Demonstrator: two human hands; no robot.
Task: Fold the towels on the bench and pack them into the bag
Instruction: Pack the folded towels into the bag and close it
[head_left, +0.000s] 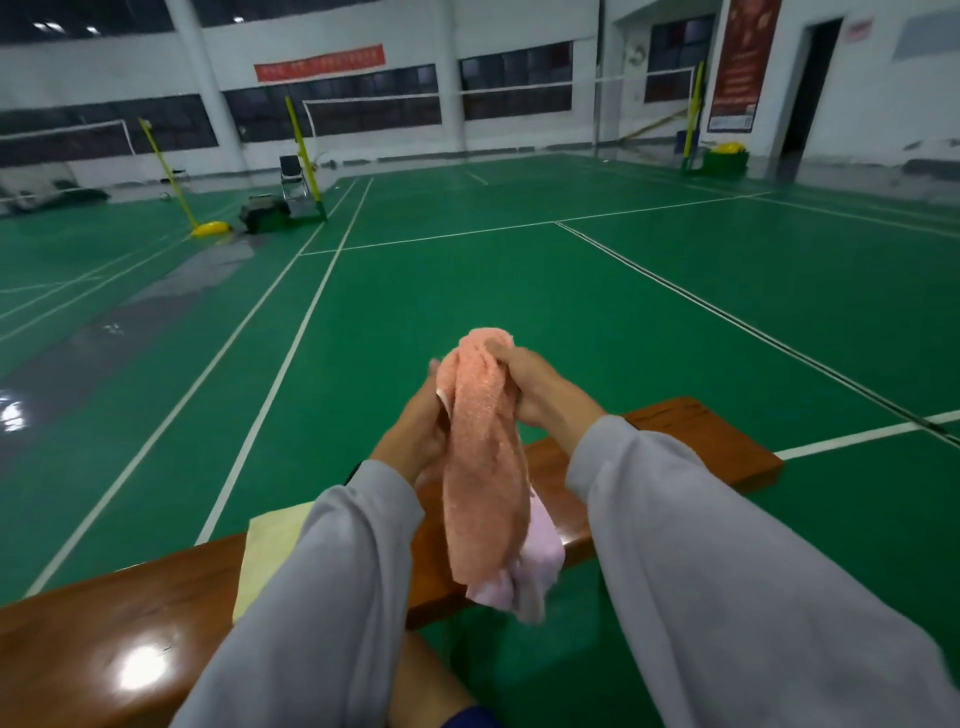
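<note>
Salmon towel (485, 467), bunched and dangling, clutched in left hand (411, 440) and right hand (540, 387).

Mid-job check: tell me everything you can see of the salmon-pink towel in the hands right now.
The salmon-pink towel looks like nubby terry cloth, bunched into a loose vertical roll, not folded. It is held in the air over the wooden bench. The right hand grips its top; the left hand holds its left side. Its lower end hangs free, with a paler pink cloth showing beside it; whether that is a separate towel is unclear.
</note>
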